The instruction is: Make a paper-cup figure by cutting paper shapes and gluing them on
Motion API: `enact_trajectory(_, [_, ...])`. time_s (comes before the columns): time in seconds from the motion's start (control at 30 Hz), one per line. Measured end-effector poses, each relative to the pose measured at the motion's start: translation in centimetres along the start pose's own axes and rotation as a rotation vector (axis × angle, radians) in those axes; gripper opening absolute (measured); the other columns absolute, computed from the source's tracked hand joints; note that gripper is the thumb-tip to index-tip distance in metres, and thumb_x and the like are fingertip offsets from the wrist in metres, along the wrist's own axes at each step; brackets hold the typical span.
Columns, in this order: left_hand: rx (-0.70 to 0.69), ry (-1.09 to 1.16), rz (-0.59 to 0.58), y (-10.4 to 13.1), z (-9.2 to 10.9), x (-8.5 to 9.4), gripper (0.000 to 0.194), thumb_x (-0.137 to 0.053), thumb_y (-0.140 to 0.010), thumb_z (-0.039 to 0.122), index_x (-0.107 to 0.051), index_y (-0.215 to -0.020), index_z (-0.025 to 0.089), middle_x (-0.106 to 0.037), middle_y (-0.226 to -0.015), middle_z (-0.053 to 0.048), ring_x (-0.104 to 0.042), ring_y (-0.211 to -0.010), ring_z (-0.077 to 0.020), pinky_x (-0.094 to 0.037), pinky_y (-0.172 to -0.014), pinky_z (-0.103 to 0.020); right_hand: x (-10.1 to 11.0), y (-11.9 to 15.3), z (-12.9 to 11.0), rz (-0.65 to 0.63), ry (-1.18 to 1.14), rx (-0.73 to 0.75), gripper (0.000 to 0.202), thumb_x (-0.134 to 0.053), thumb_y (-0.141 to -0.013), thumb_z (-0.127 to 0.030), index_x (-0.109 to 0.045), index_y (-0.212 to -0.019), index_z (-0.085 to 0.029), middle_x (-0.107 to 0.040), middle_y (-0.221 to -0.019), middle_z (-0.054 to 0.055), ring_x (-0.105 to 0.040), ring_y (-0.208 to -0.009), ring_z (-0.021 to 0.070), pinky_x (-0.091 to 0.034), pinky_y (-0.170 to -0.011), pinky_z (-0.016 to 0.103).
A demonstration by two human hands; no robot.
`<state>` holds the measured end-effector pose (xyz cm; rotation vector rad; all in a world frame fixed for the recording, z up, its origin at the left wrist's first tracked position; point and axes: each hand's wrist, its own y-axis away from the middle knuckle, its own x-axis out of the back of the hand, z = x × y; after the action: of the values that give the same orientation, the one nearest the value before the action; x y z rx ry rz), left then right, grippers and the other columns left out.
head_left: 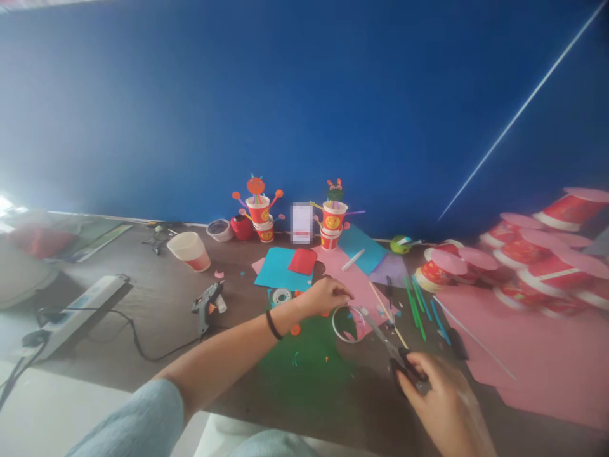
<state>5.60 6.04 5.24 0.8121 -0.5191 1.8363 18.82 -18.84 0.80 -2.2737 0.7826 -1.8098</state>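
Observation:
My right hand [442, 393] grips the black handles of a pair of scissors [380, 331]. The blades point up and left, their tips beside a round, clear container with a white rim [334, 325]. Pink scraps show within that rim. My left hand [326, 297] hovers just above and left of the container with its fingers curled together; whatever they hold, if anything, is too small or hidden. Under the left wrist lie a white tape roll [280, 297] and an orange paper disc [295, 330]. A green sheet [304, 368] is spread in front of me.
Two paper-cup figures [258, 209] stand by the blue wall. Left are a glue gun [205, 310], a tilted cup [189, 251] and a power strip [85, 311] with a trailing cord. Pink-topped red cups [547, 266] crowd the right, near pink paper [533, 355] and green sticks [415, 308].

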Motion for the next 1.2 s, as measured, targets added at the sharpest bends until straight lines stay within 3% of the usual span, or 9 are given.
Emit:
enact_trajectory(0.07, [0.011, 0.121, -0.019, 1.0, 0.8, 1.2, 0.026, -0.051, -0.082, 0.023, -0.069, -0.098, 0.014, -0.069, -0.095, -0.006, -0.063, -0.083, -0.0143, -0.047, -0.072, -0.021, 0.1, -0.5, -0.4, -0.010, 0.026, 0.038, 0.016, -0.059, -0.080, -0.032, -0.057, -0.089, -0.019, -0.064, -0.074, 0.006, -0.060, -0.070, 0.0229, -0.041, -0.069, 0.034])
enact_trajectory(0.17, [0.013, 0.132, 0.019, 2.4, 1.2, 2.5, 0.026, -0.058, -0.078, 0.027, -0.069, -0.098, 0.014, -0.070, -0.094, -0.005, -0.062, -0.083, -0.0150, -0.045, -0.070, -0.021, 0.2, -1.5, -1.3, -0.052, 0.076, 0.085, 0.017, -0.062, -0.078, -0.032, -0.057, -0.088, -0.020, -0.064, -0.074, 0.005, -0.060, -0.071, 0.0238, -0.039, -0.070, 0.035])
enact_trajectory(0.43, [-0.034, -0.021, -0.032, 5.0, -0.6, 3.4, 0.022, -0.062, -0.073, 0.027, -0.069, -0.092, 0.019, -0.068, -0.091, -0.003, -0.060, -0.081, -0.0165, -0.042, -0.071, -0.024, 0.2, -4.3, -4.0, -0.088, 0.167, 0.239, 0.011, -0.062, -0.075, -0.027, -0.057, -0.083, -0.021, -0.063, -0.072, 0.005, -0.057, -0.070, 0.0245, -0.036, -0.066, 0.034])
enact_trajectory(0.5, [0.067, 0.114, 0.007, 5.5, -1.2, 3.3, 0.031, -0.061, -0.070, 0.020, -0.065, -0.100, 0.017, -0.068, -0.090, -0.004, -0.060, -0.080, -0.0165, -0.042, -0.070, -0.025, 0.0, -4.6, -4.4, -0.078, 0.172, 0.238, 0.011, -0.062, -0.074, -0.028, -0.058, -0.082, -0.022, -0.062, -0.071, 0.004, -0.055, -0.068, 0.0241, -0.036, -0.065, 0.034])
enact_trajectory(0.6, [0.301, 0.532, 0.029, 6.2, -2.0, 3.0, 0.047, -0.059, -0.066, 0.015, -0.055, -0.113, 0.012, -0.068, -0.087, -0.006, -0.061, -0.076, -0.0157, -0.042, -0.064, -0.025, -0.4, -4.6, -5.0, -0.059, 0.157, 0.241, 0.013, -0.063, -0.074, -0.029, -0.058, -0.084, -0.022, -0.061, -0.070, 0.004, -0.056, -0.070, 0.0246, -0.036, -0.067, 0.035])
enact_trajectory(0.73, [0.477, 0.895, 0.051, 7.3, -2.7, 2.4, 0.050, -0.064, -0.061, 0.017, -0.055, -0.110, 0.014, -0.067, -0.083, -0.004, -0.058, -0.071, -0.0132, -0.035, -0.055, -0.021, -0.9, -4.7, -5.7, -0.037, 0.132, 0.256, 0.020, -0.064, -0.072, -0.030, -0.057, -0.089, -0.022, -0.061, -0.071, 0.004, -0.056, -0.072, 0.0250, -0.037, -0.069, 0.036])
enact_trajectory(0.93, [0.482, 0.934, 0.119, 8.1, -3.3, 2.1, 0.045, -0.067, -0.056, 0.013, -0.059, -0.100, 0.016, -0.063, -0.067, 0.002, -0.054, -0.062, -0.0109, -0.032, -0.053, -0.022, -0.8, -5.4, -6.7, -0.076, 0.107, 0.286, 0.021, -0.065, -0.072, -0.028, -0.055, -0.089, -0.024, -0.063, -0.073, 0.002, -0.056, -0.073, 0.0243, -0.036, -0.070, 0.036])
enact_trajectory(1.2, [0.422, 0.941, 0.106, 8.4, -4.0, 1.8, 0.053, -0.069, -0.053, 0.009, -0.056, -0.105, 0.013, -0.063, -0.064, 0.002, -0.060, -0.066, -0.0162, -0.042, -0.063, -0.027, -1.0, -5.5, -7.1, -0.110, 0.127, 0.300, 0.022, -0.067, -0.070, -0.027, -0.054, -0.087, -0.024, -0.062, -0.073, 0.001, -0.056, -0.073, 0.0243, -0.036, -0.069, 0.036])
